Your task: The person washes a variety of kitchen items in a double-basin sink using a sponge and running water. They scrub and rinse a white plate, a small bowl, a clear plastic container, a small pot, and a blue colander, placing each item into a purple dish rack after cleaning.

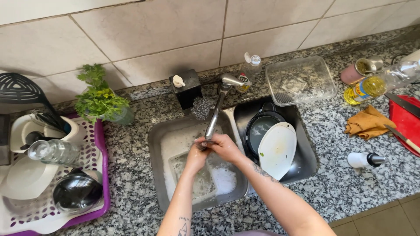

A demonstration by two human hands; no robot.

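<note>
My left hand [195, 156] and my right hand [226, 147] are pressed together under the tip of the metal tap [215, 114], over the left sink basin [154, 144]. Both are wet and soapy, with fingers curled against each other and nothing visible between them. Foamy water [224, 180] lies in the basin below them. The right basin holds a dark round pan [259, 127] with a white oval board [278, 149] leaning over it.
A purple-rimmed drying rack [102, 175] at the left carries bowls, a glass jar and utensils. Herbs in a glass [99, 99], a black soap dispenser [187, 91] and a steel scourer [202, 108] stand behind the sink. At the right are a clear container [301, 81], an oil bottle [372, 86], an orange cloth [367, 123] and a red board [407, 120] with knives.
</note>
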